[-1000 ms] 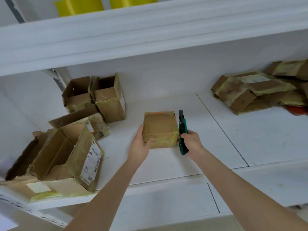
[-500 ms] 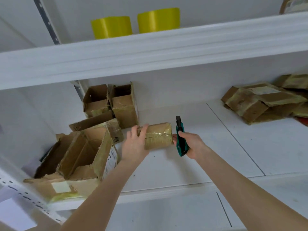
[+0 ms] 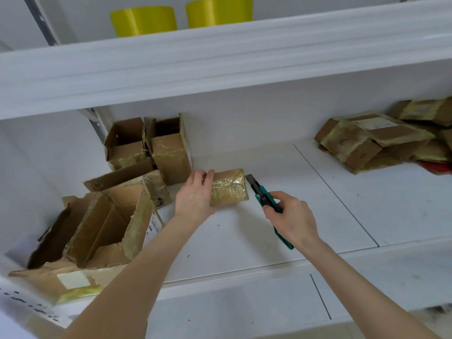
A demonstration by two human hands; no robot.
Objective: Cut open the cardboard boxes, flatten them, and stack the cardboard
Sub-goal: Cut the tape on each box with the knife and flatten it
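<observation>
Small brown cardboard box [image 3: 228, 187], wrapped in yellowish clear tape, sits on the white shelf board [image 3: 244, 238] between the two hands. Left hand [image 3: 195, 195] grips the box's left end, fingers curled over the top edge. Right hand [image 3: 291, 218] is clenched round the green-handled utility knife [image 3: 264, 195]; the blade is extended and its tip is just beside the box's upper right corner, contact not discernible. Nothing lies between blade and box. Behind the left hand: two opened brown cartons [image 3: 149, 145] standing side by side against the back wall. Left of the left hand: a large opened carton [image 3: 107, 223] lying on its side, flaps ragged, resting on flat cardboard [image 3: 49, 277]. It carries a white label [image 3: 152, 225], print too small to read. A blank pale patch [image 3: 71, 280] shows on the flat cardboard. Well to the right of the right hand: a pile of flattened taped cardboard [image 3: 371, 145], its white label [image 3: 376, 123] illegible. Above both hands, on the upper white shelf [image 3: 220, 59]: two yellow rolls [image 3: 143, 20].
</observation>
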